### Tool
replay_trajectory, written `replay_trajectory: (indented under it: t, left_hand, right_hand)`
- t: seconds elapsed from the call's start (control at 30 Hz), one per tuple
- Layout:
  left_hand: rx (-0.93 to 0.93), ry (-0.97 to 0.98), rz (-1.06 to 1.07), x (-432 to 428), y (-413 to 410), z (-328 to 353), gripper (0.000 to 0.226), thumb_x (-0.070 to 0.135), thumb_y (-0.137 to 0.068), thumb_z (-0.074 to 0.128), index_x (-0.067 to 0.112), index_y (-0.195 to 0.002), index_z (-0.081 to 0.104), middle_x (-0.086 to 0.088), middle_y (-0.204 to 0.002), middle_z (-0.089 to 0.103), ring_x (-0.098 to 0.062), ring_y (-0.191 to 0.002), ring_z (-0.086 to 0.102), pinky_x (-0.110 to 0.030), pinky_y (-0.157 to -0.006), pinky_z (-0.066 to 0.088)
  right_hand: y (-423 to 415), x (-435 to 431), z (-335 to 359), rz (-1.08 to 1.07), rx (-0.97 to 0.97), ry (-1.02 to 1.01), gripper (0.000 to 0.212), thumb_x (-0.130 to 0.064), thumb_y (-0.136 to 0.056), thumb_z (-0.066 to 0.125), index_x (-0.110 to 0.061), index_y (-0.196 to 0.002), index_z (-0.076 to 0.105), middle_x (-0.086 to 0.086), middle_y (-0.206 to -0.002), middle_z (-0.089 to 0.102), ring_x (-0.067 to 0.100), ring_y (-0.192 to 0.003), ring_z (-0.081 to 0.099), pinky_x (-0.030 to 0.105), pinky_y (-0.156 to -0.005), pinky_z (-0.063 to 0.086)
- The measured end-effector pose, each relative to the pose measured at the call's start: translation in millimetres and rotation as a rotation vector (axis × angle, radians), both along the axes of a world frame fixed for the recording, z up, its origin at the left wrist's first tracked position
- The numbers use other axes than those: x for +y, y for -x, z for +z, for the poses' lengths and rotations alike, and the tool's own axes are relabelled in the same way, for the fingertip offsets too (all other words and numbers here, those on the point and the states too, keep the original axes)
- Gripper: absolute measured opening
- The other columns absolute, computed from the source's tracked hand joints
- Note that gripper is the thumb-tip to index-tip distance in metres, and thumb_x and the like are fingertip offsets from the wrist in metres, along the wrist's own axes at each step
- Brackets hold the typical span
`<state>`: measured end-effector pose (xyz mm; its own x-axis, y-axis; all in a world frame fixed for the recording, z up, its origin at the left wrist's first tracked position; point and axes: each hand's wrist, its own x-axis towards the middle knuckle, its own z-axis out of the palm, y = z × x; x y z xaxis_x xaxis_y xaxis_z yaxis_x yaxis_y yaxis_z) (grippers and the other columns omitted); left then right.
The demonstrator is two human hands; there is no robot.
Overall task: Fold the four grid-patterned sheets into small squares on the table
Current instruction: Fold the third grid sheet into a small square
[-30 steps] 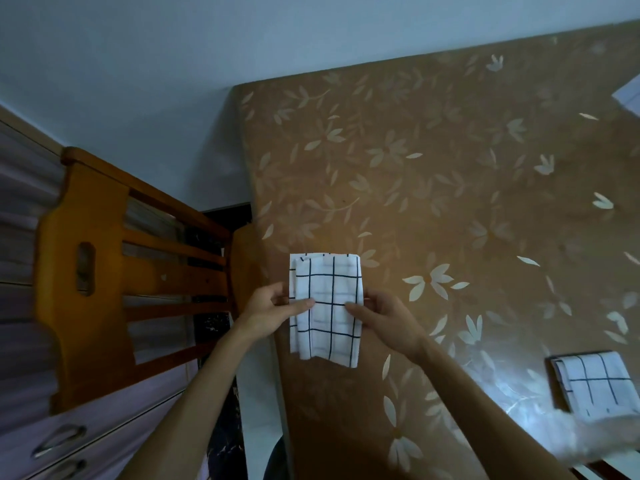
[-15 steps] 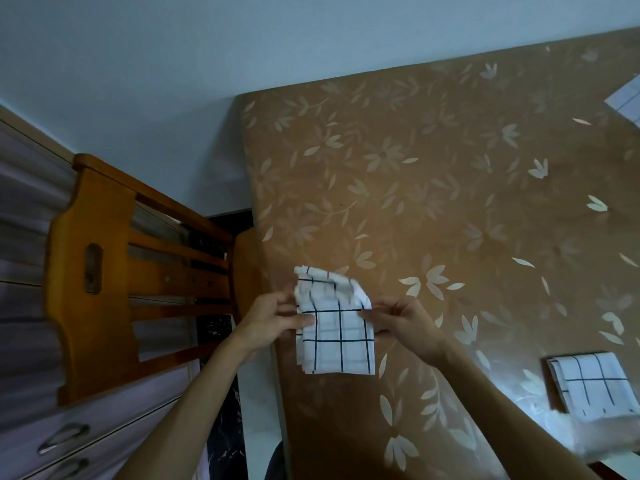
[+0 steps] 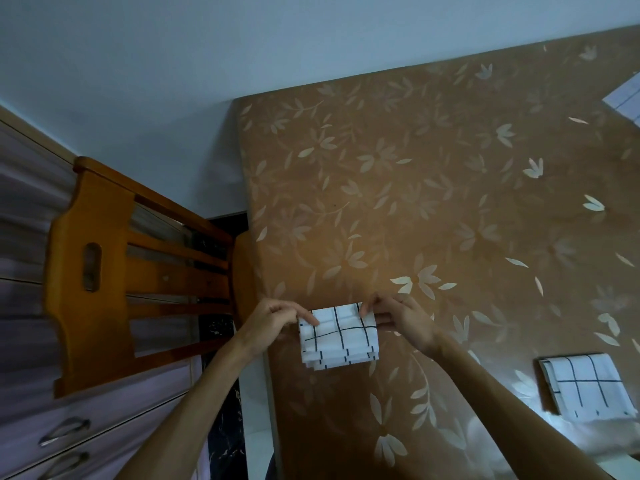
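I've got the left hand point(image 3: 273, 320) and right hand point(image 3: 398, 318) each pinching a far corner of the white black-gridded folded cloth sheet point(image 3: 339, 341), which lies between them at the left edge of the brown floral worktop point(image 3: 415, 202).

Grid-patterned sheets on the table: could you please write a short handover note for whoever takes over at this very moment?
Hands: the left hand pinches the upper left corner of the sheet being folded; the right hand pinches its upper right corner.
Things: that sheet is in layers by the left edge of the floral table, near the wooden chair.
Done: one folded sheet lies at the near right.
Unclear: a third sheet is cut off at the far right. The fourth is not in view.
Left: flatten this fold, then see to the others.
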<state>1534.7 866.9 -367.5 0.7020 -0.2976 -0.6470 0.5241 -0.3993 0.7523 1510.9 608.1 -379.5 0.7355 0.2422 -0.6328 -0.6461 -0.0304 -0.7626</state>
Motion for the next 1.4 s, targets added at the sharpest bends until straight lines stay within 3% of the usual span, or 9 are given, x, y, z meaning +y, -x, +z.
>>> replay_trajectory:
  t: [0.2, 0.47, 0.6, 0.77, 0.87, 1.0, 1.1, 1.23, 1.4]
  left_hand:
    - [-0.227, -0.046, 0.108, -13, 9, -10, 0.010, 0.013, -0.074, 0.087, 0.015, -0.081, 0.079, 0.000, -0.087, 0.077, -0.013, -0.089, 0.072, -0.032, -0.081, 0.058]
    - [-0.143, -0.032, 0.198, -16, 7, -18, 0.053, 0.024, -0.077, 0.083, 0.038, -0.123, 0.062, 0.003, -0.106, 0.072, -0.010, -0.099, 0.069, -0.025, -0.080, 0.056]
    - [-0.090, -0.080, 0.069, -11, -11, -27, 0.043, 0.029, -0.076, 0.085, 0.025, -0.116, 0.068, 0.004, -0.109, 0.075, -0.012, -0.103, 0.071, -0.031, -0.083, 0.059]
    - [-0.198, 0.008, 0.484, -17, -43, -34, 0.027, 0.005, -0.082, 0.078, 0.015, -0.105, 0.069, -0.003, -0.104, 0.076, -0.008, -0.087, 0.074, -0.019, -0.067, 0.058]
    - [-0.204, -0.014, 0.509, -13, -67, -51, 0.034, 0.010, -0.082, 0.080, 0.014, -0.112, 0.064, -0.008, -0.110, 0.074, -0.005, -0.085, 0.073, -0.018, -0.066, 0.058]
    - [-0.636, -0.562, 0.112, 3, -87, -71, 0.076, 0.034, -0.081, 0.080, 0.018, -0.143, 0.040, -0.004, -0.139, 0.053, -0.018, -0.126, 0.052, -0.036, -0.101, 0.051]
    - [-1.001, -0.701, -0.384, 15, -104, -88, 0.066, 0.027, -0.088, 0.070, 0.008, -0.146, 0.045, -0.017, -0.151, 0.044, -0.032, -0.139, 0.042, -0.046, -0.112, 0.040]
    - [-0.977, -0.759, -0.679, 25, -112, -111, 0.058, 0.040, -0.102, 0.032, 0.006, -0.148, 0.040, -0.016, -0.155, 0.041, -0.030, -0.147, 0.033, -0.052, -0.117, 0.033]
    - [-0.956, -0.810, -0.763, 30, -114, -114, 0.071, 0.051, -0.102, 0.014, 0.008, -0.159, 0.008, -0.012, -0.167, 0.001, -0.026, -0.155, 0.000, -0.051, -0.124, 0.014]
  right_hand:
    - [-4, -3, -11, 0.025, -0.019, 0.064, 0.046, -0.023, -0.089, 0.073, -0.028, -0.129, 0.051, 0.007, -0.111, 0.073, 0.020, -0.097, 0.073, 0.032, -0.079, 0.060]
    - [-27, 7, -11, 0.275, -0.245, 0.303, 0.007, -0.021, -0.100, 0.056, -0.022, -0.098, 0.063, -0.007, -0.085, 0.068, -0.001, -0.069, 0.066, 0.020, -0.062, 0.052]
    - [-65, 26, -12, 0.417, -0.375, 0.436, 0.007, -0.026, -0.100, 0.055, -0.030, -0.098, 0.061, -0.011, -0.085, 0.064, 0.000, -0.075, 0.061, 0.022, -0.067, 0.046]
    - [-118, 53, -23, 0.098, -0.165, 0.244, 0.047, -0.039, -0.085, 0.074, -0.018, -0.125, 0.059, 0.002, -0.109, 0.071, 0.017, -0.096, 0.071, 0.038, -0.083, 0.060]
    - [-134, 75, -44, 0.060, -0.134, 0.344, 0.034, -0.026, -0.090, 0.070, -0.013, -0.121, 0.062, 0.004, -0.110, 0.071, 0.020, -0.097, 0.070, 0.043, -0.087, 0.059]
    - [-151, 103, -59, 0.147, -0.283, 0.674, 0.037, -0.024, -0.093, 0.064, -0.014, -0.128, 0.054, 0.000, -0.099, 0.065, 0.020, -0.092, 0.061, 0.032, -0.076, 0.048]
    - [-154, 119, -63, 0.153, -0.373, 0.753, 0.036, -0.022, -0.095, 0.059, -0.014, -0.129, 0.051, 0.006, -0.102, 0.066, 0.027, -0.092, 0.064, 0.037, -0.072, 0.050]
    - [-130, 127, -75, 0.051, -0.700, 1.166, 0.046, -0.021, -0.096, 0.046, -0.005, -0.139, 0.047, 0.017, -0.136, 0.053, 0.035, -0.121, 0.053, 0.043, -0.100, 0.049]
    - [-94, 132, -99, 0.399, -0.836, 1.137, 0.060, -0.027, -0.097, 0.048, -0.010, -0.152, 0.035, 0.006, -0.161, 0.029, 0.020, -0.149, 0.026, 0.041, -0.117, 0.035]
